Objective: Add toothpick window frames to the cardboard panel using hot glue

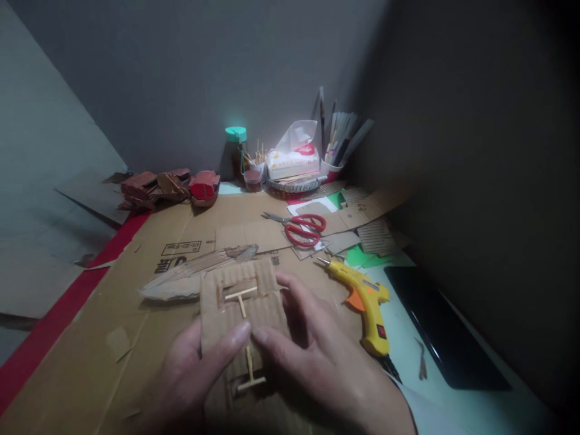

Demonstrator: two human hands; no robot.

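The left hand (181, 374) and right hand (335, 368) have their fingers gripping a cardboard piece (226, 320) over the bench (410, 389), thumbs beside a thin stick (249, 359) (shorter sticks cross its ends); a glue gun (374, 305) lies near the right.

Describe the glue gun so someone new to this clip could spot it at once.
Find the big brown cardboard sheet, then its right edge. There, between the right hand and the flat black slab, lies the glue gun, its metal tip pointing away from the person. Its bright yellow body and orange trigger set it apart from the slab and the red-handled scissors nearby.
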